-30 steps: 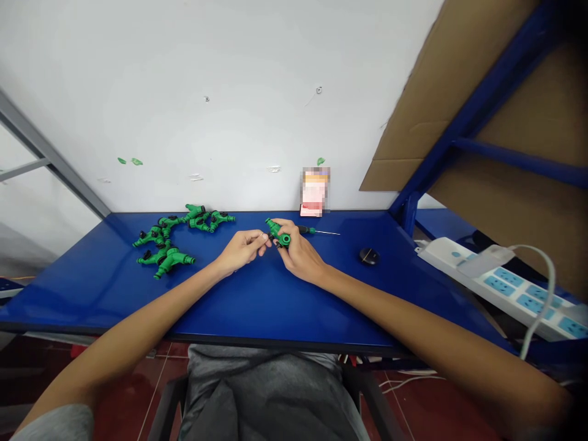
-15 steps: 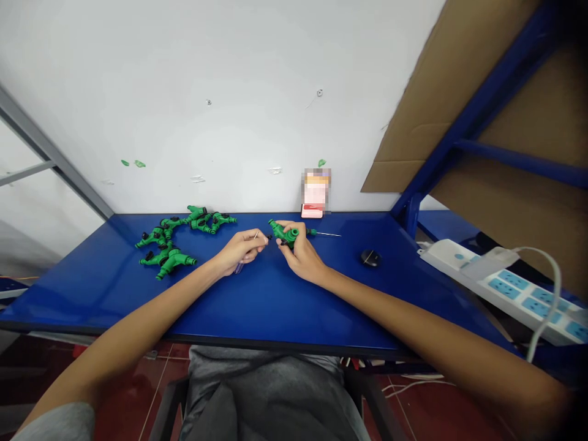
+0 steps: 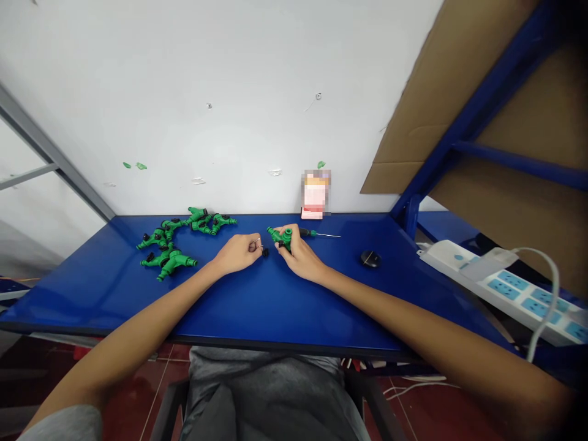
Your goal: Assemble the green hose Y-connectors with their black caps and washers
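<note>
My right hand [image 3: 301, 254] is closed around a green plastic hose splitter [image 3: 279, 236] with a black part on its near side. To the left, my left hand [image 3: 239, 252] is curled with its knuckles up, gripping a thin metal tool [image 3: 257, 243] that mostly hides among the fingers; its kind cannot be made out. A small black piece [image 3: 265, 252] shows at the left fingertips, apart from the splitter. Whether it is held or lies on the table is unclear. Just beyond the right hand lies a screwdriver [image 3: 312, 233] with a black and green handle, its shaft pointing right.
Several green hose splitters [image 3: 172, 262] with black valves lie at the left of the blue table [image 3: 275, 312]. A phone-like screen [image 3: 315, 196], partly blurred, leans on the wall. A black mouse-shaped object [image 3: 370, 259] and a white power strip [image 3: 509, 288] are at right.
My left hand has turned knuckles up, and its fingertips have come lower, with the black piece now nearer me. The splitter in my right hand has shifted slightly left and toward me.
</note>
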The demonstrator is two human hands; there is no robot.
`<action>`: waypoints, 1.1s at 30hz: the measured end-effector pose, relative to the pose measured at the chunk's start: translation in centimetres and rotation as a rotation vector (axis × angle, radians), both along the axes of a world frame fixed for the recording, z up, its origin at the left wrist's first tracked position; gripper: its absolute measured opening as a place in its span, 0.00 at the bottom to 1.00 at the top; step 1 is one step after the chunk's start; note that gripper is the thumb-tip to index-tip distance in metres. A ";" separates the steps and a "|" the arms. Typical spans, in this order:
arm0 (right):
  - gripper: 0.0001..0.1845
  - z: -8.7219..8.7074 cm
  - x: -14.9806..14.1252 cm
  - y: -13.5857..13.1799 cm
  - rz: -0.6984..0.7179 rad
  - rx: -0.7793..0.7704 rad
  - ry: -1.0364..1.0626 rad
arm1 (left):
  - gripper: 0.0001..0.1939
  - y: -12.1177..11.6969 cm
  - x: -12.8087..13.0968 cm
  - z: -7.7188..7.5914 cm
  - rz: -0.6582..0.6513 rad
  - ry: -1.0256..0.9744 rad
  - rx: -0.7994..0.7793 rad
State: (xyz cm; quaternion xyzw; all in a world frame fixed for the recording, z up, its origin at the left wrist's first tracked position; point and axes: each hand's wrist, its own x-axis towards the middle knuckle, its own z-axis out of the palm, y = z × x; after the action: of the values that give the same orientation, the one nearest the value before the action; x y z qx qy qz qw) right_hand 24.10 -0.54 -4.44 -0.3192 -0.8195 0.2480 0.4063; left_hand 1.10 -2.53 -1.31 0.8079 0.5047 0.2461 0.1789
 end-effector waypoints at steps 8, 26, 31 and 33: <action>0.12 0.1 0.0 0.6 0.001 -0.097 0.059 | 0.12 0.2 -0.7 0.5 -0.046 0.107 0.020; 0.22 -0.9 0.4 2.3 0.032 -0.372 0.297 | 0.12 -0.3 0.0 0.7 -0.191 0.194 0.163; 0.20 -0.8 0.1 2.5 0.101 -0.502 0.458 | 0.14 0.8 -1.1 0.8 -0.046 0.096 0.228; 0.21 -0.7 0.1 2.5 0.115 -0.545 0.479 | 0.14 1.2 -1.6 0.6 -0.016 0.131 0.194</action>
State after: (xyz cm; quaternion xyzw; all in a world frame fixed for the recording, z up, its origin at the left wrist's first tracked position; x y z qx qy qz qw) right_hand 24.19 1.97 -5.09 -0.3018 -0.6216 0.5475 0.4720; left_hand -0.45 -1.29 -0.67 0.8397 0.4828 0.2390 0.0683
